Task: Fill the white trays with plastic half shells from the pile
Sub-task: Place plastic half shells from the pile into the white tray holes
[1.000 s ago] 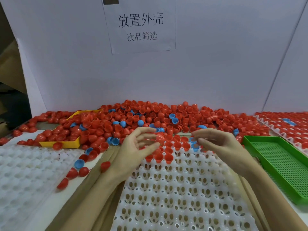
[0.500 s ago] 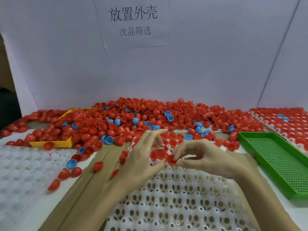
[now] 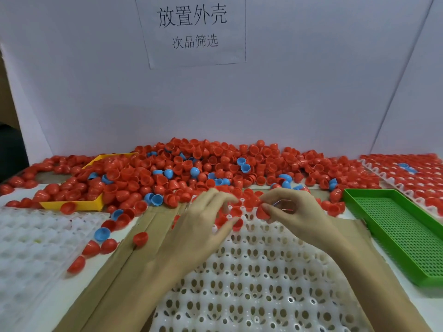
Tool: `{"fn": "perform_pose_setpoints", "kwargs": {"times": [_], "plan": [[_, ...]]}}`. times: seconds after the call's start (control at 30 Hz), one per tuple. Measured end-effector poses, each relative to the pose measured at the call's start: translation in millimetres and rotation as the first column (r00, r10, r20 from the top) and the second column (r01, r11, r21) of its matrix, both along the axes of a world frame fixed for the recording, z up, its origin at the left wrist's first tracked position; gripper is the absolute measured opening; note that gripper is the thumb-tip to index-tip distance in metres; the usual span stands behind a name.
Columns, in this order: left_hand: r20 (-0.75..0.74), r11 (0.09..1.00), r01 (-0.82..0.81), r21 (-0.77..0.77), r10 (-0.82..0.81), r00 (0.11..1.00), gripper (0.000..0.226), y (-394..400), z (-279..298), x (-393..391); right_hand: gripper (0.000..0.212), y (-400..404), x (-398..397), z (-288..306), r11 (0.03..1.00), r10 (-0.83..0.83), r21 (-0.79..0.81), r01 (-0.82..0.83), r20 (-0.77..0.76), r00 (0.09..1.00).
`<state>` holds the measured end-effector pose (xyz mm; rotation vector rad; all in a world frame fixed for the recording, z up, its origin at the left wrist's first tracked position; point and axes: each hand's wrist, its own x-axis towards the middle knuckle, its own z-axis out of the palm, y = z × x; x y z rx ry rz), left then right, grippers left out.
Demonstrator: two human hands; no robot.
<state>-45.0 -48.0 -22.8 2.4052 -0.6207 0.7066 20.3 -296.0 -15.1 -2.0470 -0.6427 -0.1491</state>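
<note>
A white tray [image 3: 259, 279] with rows of round holes lies in front of me; a few red half shells [image 3: 236, 212] sit in its far rows. Behind it a big pile [image 3: 215, 166] of red and some blue half shells stretches along the wall. My right hand [image 3: 292, 212] pinches a red half shell [image 3: 261, 212] above the tray's far rows. Over the tray's far left part my left hand [image 3: 203, 224] hovers with its fingers spread and relaxed above the seated shells, holding nothing that I can see.
A second white tray [image 3: 31, 245] lies at the left, a yellow bin [image 3: 79, 204] full of shells behind it. A green perforated tray [image 3: 395, 226] stands at the right, beyond it a tray [image 3: 407, 173] filled with red shells. Loose shells [image 3: 103, 245] lie on brown cardboard.
My right hand has lifted slightly toward the far right with the red shell in its fingertips. My left hand stays over the tray's far left rows, fingers a bit more lowered.
</note>
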Motion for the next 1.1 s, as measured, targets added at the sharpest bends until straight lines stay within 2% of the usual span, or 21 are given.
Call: {"fn": "perform_pose_setpoints", "kwargs": {"times": [0.03, 0.07, 0.2, 0.27, 0.43, 0.6, 0.67, 0.73, 0.83, 0.9, 0.97, 1.03, 1.1], "plan": [[-0.024, 0.999, 0.030, 0.042, -0.029, 0.999, 0.016, 3, 0, 1, 0.012, -1, 2, -1, 0.999, -0.039, -0.022, 0.039, 0.010, 0.999], [-0.061, 0.993, 0.072, 0.093, -0.067, 0.996, 0.014, 4, 0, 1, 0.011, 0, 3, -3, 0.997, -0.064, -0.050, 0.065, 0.020, 0.998], [-0.247, 0.934, 0.284, 0.214, -0.230, 0.941, 0.033, -4, -11, -2, 0.014, 9, 5, -9, 0.975, -0.088, -0.199, 0.099, 0.061, 0.994], [-0.293, 0.916, 0.326, 0.232, -0.254, 0.922, 0.038, -7, -14, -4, 0.018, 13, 4, -9, 0.968, -0.058, -0.242, 0.070, 0.058, 0.997], [-0.327, 0.923, 0.298, 0.243, -0.211, 0.921, 0.042, -5, -14, -4, 0.025, 13, 2, -10, 0.964, -0.028, -0.262, 0.038, 0.042, 0.999], [-0.325, 0.931, 0.291, 0.221, -0.211, 0.922, 0.040, -6, -17, -4, 0.013, 13, -1, -8, 0.969, 0.026, -0.246, 0.008, 0.135, 0.991], [-0.320, 0.934, 0.280, 0.222, -0.202, 0.926, 0.040, -6, -19, -4, 0.011, 11, -1, -6, 0.951, 0.078, -0.307, -0.025, 0.164, 0.983], [-0.317, 0.937, 0.272, 0.221, -0.195, 0.928, 0.039, -6, -21, -3, 0.015, 9, -1, -5, 0.933, 0.115, -0.354, -0.063, 0.130, 0.985], [-0.324, 0.938, 0.272, 0.215, -0.194, 0.926, 0.038, -7, -22, -1, 0.020, 4, -1, -2, 0.962, 0.089, -0.268, -0.060, 0.099, 0.991], [-0.325, 0.940, 0.269, 0.210, -0.193, 0.926, 0.038, -7, -22, 1, 0.023, -3, 2, 2, 0.988, 0.035, -0.154, -0.021, 0.087, 0.996], [-0.333, 0.942, 0.268, 0.201, -0.191, 0.923, 0.037, -7, -23, 2, 0.028, -13, 4, 7, 1.000, 0.002, 0.000, -0.002, -0.001, 1.000], [-0.338, 0.945, 0.268, 0.187, -0.194, 0.921, 0.035, -6, -24, 3, 0.031, -26, 7, 9, 0.981, -0.023, 0.188, 0.043, -0.105, 0.994], [-0.340, 0.948, 0.266, 0.174, -0.195, 0.920, 0.034, -6, -26, 3, 0.031, -39, 14, 8, 0.932, -0.115, 0.326, 0.156, -0.142, 0.983]]}}
